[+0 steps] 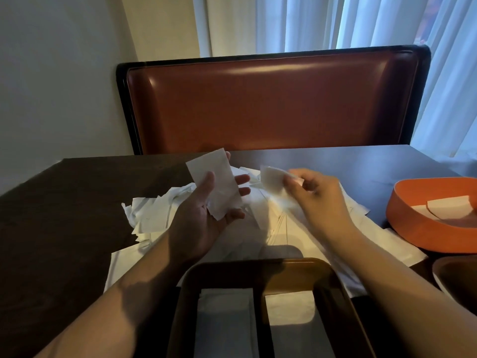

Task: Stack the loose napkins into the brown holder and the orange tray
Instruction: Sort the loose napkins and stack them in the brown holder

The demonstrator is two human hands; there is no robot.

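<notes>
My left hand (pixel 206 213) is palm up above the table and holds a small stack of folded white napkins (pixel 215 182), thumb on top. To its right, my right hand (pixel 317 192) pinches one folded napkin (pixel 272 178) by its edge. Under both hands lies a loose pile of white napkins (pixel 160 213) spread on the dark table. The brown holder (pixel 260 270) stands at the near edge, with napkins lying in its two compartments. The orange tray (pixel 423 228) sits at the right with a few napkins inside.
The dark table (pixel 64 202) extends left of the pile. A red-brown upholstered bench back (pixel 271 104) stands behind the far edge, with white curtains behind it. A dark bowl's rim (pixel 449 277) shows at the near right, beside the holder.
</notes>
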